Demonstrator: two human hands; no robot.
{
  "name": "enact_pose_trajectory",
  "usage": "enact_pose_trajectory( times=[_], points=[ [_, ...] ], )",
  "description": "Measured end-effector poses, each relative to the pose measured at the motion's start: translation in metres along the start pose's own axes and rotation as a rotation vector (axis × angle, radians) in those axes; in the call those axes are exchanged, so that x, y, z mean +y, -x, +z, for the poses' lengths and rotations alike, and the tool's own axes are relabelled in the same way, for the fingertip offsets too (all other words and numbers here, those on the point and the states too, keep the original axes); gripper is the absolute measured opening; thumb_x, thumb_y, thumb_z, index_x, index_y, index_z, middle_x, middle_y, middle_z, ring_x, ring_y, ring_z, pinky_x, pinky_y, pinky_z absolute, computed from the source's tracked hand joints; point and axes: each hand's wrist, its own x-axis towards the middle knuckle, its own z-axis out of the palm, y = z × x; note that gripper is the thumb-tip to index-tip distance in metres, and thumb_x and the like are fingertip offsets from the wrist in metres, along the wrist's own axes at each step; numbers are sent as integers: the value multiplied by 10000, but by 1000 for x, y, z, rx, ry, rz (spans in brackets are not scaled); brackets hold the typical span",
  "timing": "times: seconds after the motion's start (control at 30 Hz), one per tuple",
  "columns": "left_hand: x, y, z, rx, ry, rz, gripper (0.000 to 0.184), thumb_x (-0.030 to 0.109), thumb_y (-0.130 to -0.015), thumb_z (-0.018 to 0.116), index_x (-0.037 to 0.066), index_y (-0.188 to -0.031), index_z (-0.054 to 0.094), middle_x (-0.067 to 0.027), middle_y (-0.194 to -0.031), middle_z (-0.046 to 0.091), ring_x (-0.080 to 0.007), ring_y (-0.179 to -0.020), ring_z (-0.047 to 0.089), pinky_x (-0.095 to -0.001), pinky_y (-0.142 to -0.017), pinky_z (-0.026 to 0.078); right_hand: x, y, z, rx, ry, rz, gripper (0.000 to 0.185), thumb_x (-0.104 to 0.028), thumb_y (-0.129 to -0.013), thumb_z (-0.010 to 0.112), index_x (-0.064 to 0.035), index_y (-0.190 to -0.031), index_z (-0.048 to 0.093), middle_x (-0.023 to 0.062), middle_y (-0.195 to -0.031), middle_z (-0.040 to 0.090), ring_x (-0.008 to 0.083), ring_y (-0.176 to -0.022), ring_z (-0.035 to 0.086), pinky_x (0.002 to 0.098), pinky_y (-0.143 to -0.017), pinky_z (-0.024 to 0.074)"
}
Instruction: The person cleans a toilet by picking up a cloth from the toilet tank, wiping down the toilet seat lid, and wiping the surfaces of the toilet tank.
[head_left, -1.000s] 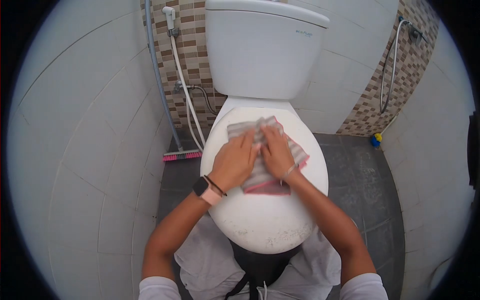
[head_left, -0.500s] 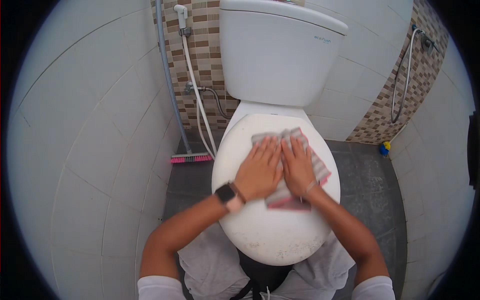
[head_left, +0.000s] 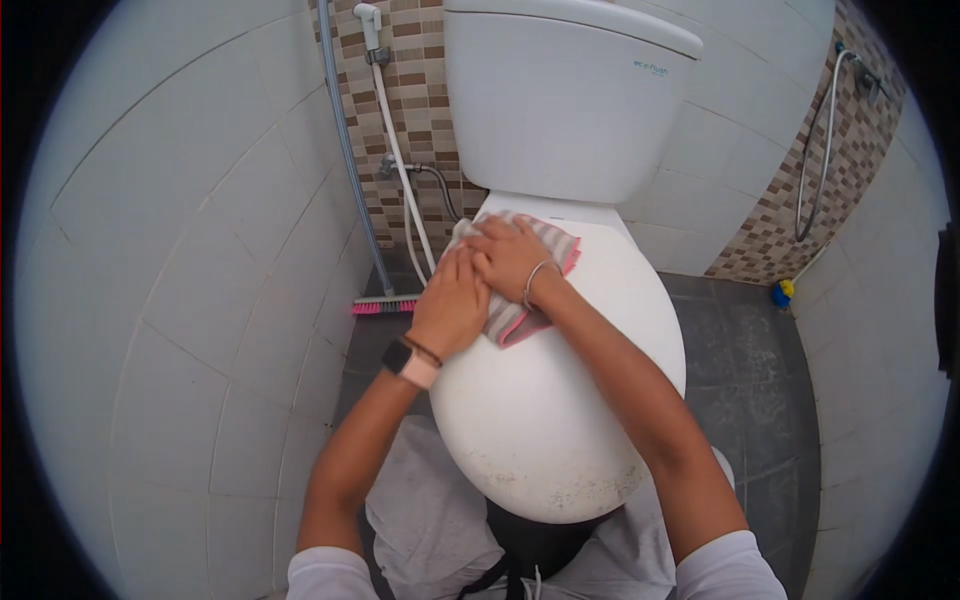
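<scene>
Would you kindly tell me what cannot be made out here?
In the head view:
Cloth, middle: hidden under left hand and right hand.
Toilet lid beneath the cloth: covered by it.
Watch, display: blurred, too small.
Broom handle, top end: cut off by upper edge.

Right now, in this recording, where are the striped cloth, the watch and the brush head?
Striped cloth (head_left: pixel 551 240): head view, on its uncovered striped fabric.
Watch (head_left: pixel 397 356): head view, on its dark face.
Brush head (head_left: pixel 383 308): head view, on its bristles.
</scene>
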Motion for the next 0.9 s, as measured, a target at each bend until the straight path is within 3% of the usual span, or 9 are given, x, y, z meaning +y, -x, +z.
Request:
enact_pose_trajectory(
  times=[0.17,0.37,0.47,0.57,0.67,0.7,0.8,0.83,0.9],
  points=[
    [40,45,-43,-35,29,-246,523,212,-953,481,-123,-1345,391,-264,-1122,587,-404,-973,608,-459,-890,489,-40,17,-8,-85,-53,-180,435,-344,-973,363,-156,-1240,651,72,-1375,554,238,-1383,410,503,-1188,197],
    [60,112,-53,13,-86,-254,432,208,-966,471,-101,-1267,461,-269,-956,629,-418,-829,632,-481,-744,518,-82,50,-11,-156,-63,-362,404,-342,-961,398,-155,-1164,693,60,-1318,581,215,-1355,433,484,-1185,186],
    [93,139,-74,-128,-44,-431,404,212,-974,468,-101,-1228,484,-264,-881,645,-426,-739,638,-496,-648,517,-101,78,-10,-142,-105,-445,383,-331,-947,457,-115,-1163,688,86,-1320,573,237,-1370,410,495,-1186,176],
    [124,161,-93,-326,58,-605,426,218,-999,418,-76,-1307,425,-289,-950,648,-501,-779,613,-554,-678,496,-118,118,-7,-68,-119,-492,373,-322,-923,509,-93,-1167,675,93,-1324,564,255,-1375,396,504,-1181,186],
    [135,195,-91,-413,153,-554,440,218,-994,424,-79,-1319,418,-310,-965,634,-505,-840,607,-554,-716,494,-132,159,-22,-29,-113,-470,374,-318,-890,557,-95,-1173,660,92,-1346,542,268,-1373,392,510,-1170,214],
    [138,204,-91,-357,325,-502,486,232,-1010,413,-101,-1363,378,-358,-1164,557,-495,-1030,574,-513,-866,480,-134,171,-30,-26,-113,-452,376,-323,-887,565,-95,-1170,660,95,-1361,534,271,-1379,385,514,-1168,218],
    [146,214,-86,-227,370,-440,556,255,-1027,402,-123,-1421,299,-375,-1391,361,-495,-1277,411,-489,-1058,362,-144,204,-29,29,-132,-333,367,-343,-895,574,-113,-1169,654,93,-1448,485,275,-1407,363,524,-1149,260],
    [144,215,-88,-281,246,-344,597,260,-1037,402,-133,-1453,232,-347,-1497,170,-504,-1391,227,-493,-1147,242,-147,213,-33,48,-123,-295,359,-341,-900,571,-124,-1173,653,91,-1468,472,275,-1408,366,525,-1142,274],
    [147,215,-92,-280,246,-338,619,244,-1022,448,-128,-1458,212,-351,-1500,159,-506,-1414,188,-522,-1151,227,-152,228,-37,60,-126,-224,370,-335,-914,553,-131,-1212,633,101,-1500,444,283,-1413,371,526,-1140,283]
  ],
)
